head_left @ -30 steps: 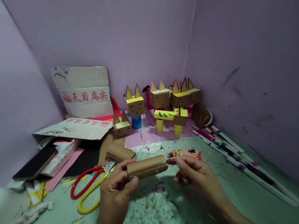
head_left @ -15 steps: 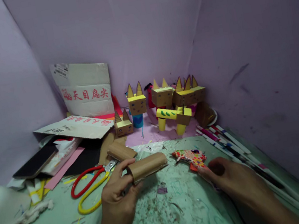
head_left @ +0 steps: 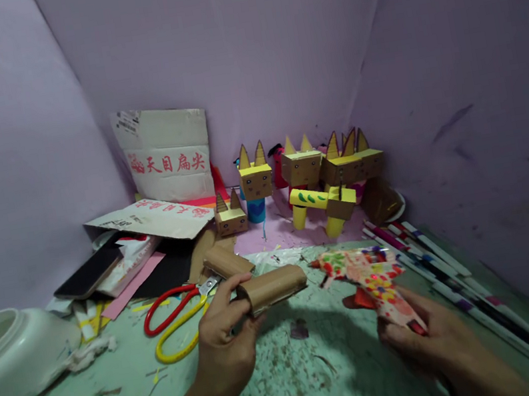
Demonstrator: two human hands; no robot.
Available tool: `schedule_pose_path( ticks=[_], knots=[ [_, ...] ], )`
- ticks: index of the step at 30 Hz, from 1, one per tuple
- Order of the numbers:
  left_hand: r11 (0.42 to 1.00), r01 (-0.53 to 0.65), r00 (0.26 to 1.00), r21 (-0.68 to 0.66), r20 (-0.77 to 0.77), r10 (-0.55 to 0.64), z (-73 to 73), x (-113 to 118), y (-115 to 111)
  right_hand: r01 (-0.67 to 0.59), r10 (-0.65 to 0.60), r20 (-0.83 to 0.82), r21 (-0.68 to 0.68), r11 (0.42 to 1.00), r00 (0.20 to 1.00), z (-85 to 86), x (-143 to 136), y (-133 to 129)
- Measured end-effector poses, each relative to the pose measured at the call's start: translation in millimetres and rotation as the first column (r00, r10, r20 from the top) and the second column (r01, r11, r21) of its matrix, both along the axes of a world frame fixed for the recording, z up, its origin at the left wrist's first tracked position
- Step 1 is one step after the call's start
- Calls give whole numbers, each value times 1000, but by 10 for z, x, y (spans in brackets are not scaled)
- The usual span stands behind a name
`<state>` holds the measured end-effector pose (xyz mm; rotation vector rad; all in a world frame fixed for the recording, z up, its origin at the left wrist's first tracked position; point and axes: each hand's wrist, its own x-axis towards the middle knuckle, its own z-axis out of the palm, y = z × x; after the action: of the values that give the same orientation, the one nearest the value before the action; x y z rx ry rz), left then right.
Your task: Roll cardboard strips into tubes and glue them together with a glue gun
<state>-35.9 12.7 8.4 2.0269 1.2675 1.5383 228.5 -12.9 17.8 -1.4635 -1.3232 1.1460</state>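
My left hand (head_left: 231, 332) grips a brown cardboard tube (head_left: 279, 286) by its left end, fingers wrapped round it above the table. In my right hand (head_left: 418, 328) is a glue gun (head_left: 373, 274) with a bright flower pattern, held by its handle. The gun's nozzle points left toward the tube's open end, with a gap between them. Red-and-yellow scissors (head_left: 178, 334) lie just left of my left hand. Behind it rests a second cardboard tube (head_left: 228, 261).
Cardboard figures with pointed ears (head_left: 256, 182) and a yellow tube animal (head_left: 310, 198) stand at the back. Several markers (head_left: 438, 263) lie along the right. A white pot (head_left: 31, 352), a black phone (head_left: 89, 273) and printed cardboard (head_left: 172, 163) are on the left.
My right hand has raised the glue gun and turned it toward the tube, and now grips its handle. The tube stays in my left hand. The view has shifted slightly left.
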Motion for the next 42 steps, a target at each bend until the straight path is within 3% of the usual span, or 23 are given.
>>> schedule_pose_path(
  ticks=[4, 7, 10, 18, 23, 32, 42],
  knots=[
    [999, -11, 999, 50, -42, 13, -18, 5, 13, -143, 141, -80, -14, 990, 987, 14, -159, -52],
    [997, -4, 997, 79, -71, 10, -25, 6, 12, -253, 261, -88, 85, 964, 961, 31, -257, -48],
    [992, -1, 993, 125, -115, 16, -15, 17, -2, -288, 297, -29, 166, 943, 954, 69, -316, -45],
    [980, -33, 982, 197, -176, 69, 31, 45, -35, -273, 231, 228, 173, 946, 946, 67, -327, -110],
    [980, -23, 985, 198, -165, 56, 27, 36, -25, -316, 263, 242, 215, 924, 934, 0, -333, -118],
    [977, -24, 977, 210, -202, 68, 47, 40, -32, -267, 213, 255, 200, 943, 943, -156, -198, -156],
    [977, -10, 980, 215, -190, 52, 41, 38, -35, -265, 198, 354, 154, 952, 914, -129, -170, -115]
  ],
)
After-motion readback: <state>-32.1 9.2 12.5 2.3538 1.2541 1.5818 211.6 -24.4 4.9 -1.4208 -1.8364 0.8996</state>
